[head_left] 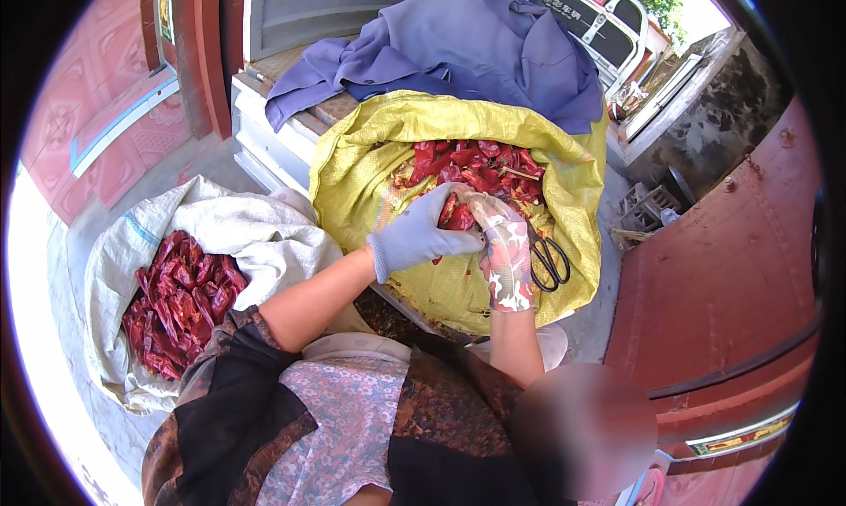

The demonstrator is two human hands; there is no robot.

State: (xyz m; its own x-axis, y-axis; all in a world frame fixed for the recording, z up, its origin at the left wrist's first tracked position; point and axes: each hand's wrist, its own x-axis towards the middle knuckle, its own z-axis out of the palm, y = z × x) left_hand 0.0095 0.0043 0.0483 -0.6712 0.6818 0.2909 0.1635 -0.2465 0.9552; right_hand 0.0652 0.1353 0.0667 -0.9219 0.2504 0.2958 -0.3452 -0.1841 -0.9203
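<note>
— Where are your hands?
— Over the yellow sack (388,145). Your left hand (421,233) grips a chili (458,214); your right hand (504,246) pinches the same chili, scissors (548,261) hanging from it.
— How does it handle?
— Probably light, dry and brittle; hold near the stem, gently.
— Room?
— Tight at the sack's rim; the white sack (220,233) lies open to your left.
</note>
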